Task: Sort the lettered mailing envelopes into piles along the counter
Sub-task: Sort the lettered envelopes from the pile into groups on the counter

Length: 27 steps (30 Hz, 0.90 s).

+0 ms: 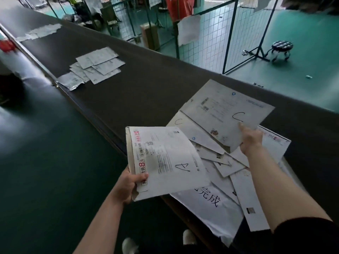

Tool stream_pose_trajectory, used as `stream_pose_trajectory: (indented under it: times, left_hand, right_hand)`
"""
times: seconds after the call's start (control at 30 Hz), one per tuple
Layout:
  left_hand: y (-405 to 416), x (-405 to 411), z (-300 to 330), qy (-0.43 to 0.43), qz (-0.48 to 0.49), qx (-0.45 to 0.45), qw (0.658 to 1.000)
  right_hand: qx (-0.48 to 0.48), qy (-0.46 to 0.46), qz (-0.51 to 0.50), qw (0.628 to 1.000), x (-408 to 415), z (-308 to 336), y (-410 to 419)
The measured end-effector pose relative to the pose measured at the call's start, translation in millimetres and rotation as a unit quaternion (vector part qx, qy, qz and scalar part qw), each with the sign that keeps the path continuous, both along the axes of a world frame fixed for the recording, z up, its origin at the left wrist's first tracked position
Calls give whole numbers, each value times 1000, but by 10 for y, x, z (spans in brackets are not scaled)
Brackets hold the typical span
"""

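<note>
Envelope marked A is pinched at its near-left corner by the left hand, held above the surface edge. Envelope marked C is gripped at its near edge by the right hand, over the unsorted heap. Sorted pile lies far left-forward, nearer the left hand.

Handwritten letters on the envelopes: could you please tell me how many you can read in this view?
3. An "A" on the envelope in the left hand, a "C" on the envelope the right hand holds, and another "C" on the envelope beneath it. Others may be hidden in the heap.
</note>
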State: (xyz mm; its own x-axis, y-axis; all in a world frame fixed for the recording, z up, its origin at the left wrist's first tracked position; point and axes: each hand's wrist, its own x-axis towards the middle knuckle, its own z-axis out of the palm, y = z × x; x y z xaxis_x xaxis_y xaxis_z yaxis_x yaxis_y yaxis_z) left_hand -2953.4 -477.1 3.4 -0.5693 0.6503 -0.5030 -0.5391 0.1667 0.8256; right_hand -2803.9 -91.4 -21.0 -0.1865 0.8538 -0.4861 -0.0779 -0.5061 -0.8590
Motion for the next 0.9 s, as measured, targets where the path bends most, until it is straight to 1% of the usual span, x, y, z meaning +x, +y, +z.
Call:
stream_pose_trajectory:
  times: [0.03,0.1,0.13,0.17,0.23,0.33,0.4,0.47,0.5,0.57,0.63,0.67,0.7,0.73,0.77,0.8,0.83,0.87,0.9]
  left_hand:
    - [40,-63,-31,-5,-3,-1,1000]
    - [100,-172,-90,-10,-5,1,1000]
    - [122,-213,-108,-16,-10,5,1000]
    - [139,-271,-133,-27,-18,10,999]
    - [163,-391,-139,-46,-26,26,998]
    - [132,-730,-143,-54,-48,39,997]
    - [11,-1052,-121,-54,-60,47,996]
    - [-178,-1382,-92,-60,-76,58,994]
    - [-254,-1512,-69,-63,-87,58,993]
    - [-690,-2017,-69,-68,-95,66,991]
    - [-1112,-2473,-112,-46,-115,43,991]
    - [-1322,-2675,-138,-29,-112,5,993]
    - [-1505,-2860,-169,-4,-92,-46,995]
    - [-1728,-3052,-196,16,-53,-103,993]
    - [-2000,-3263,-229,24,-1,-146,989]
    - [-2215,-3402,-251,27,45,-171,984]
    - [-2461,-3568,-278,18,91,-174,980]
    - [-2607,-3630,-278,11,131,-163,978]
    - [-2853,-3751,-310,-8,188,-127,974]
  right_hand:
    - [13,-81,-5,997,-23,-41,78]
    - [24,-264,-1,964,-35,-80,133]
    - [37,-312,4,949,-56,-78,116]
    - [59,-326,13,943,-110,-91,65]
    - [106,-306,62,944,-268,-136,-76]
    - [120,-267,155,944,-671,-187,-425]
    - [108,-256,214,937,-1082,-243,-714]
    - [65,-210,256,941,-1519,-267,-975]
    - [27,-173,276,945,-1660,-237,-1086]
    - [-13,-129,322,938,-2321,-226,-1417]
    - [-4,-82,348,934,-2959,-134,-1744]
    - [16,-69,364,929,-3276,-83,-1923]
    - [35,-67,379,922,-3558,18,-2107]
    - [50,-57,399,914,-3882,103,-2327]
    - [58,-49,430,900,-4240,204,-2606]
    - [72,-46,446,891,-4512,240,-2821]
    - [85,-44,459,883,-4814,280,-3057]
    - [94,-36,450,887,-4961,307,-3196]
    - [93,-25,448,889,-5211,331,-3406]
